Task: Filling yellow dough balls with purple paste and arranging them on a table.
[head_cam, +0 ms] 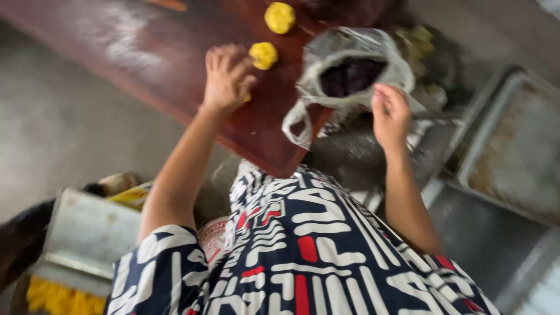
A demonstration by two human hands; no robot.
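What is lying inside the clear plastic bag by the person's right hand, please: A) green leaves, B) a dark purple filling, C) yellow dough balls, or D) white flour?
B: the open mouth of the plastic bag shows a dark purple mass, with the right hand at its edge; the yellow dough balls sit on the red-brown board instead.

Metal baking tray (513, 151) at the right, grey metal box (87, 233) lower left.

yellow dough balls (263, 55), reddish-brown board (175, 52), dark filling (352, 76)
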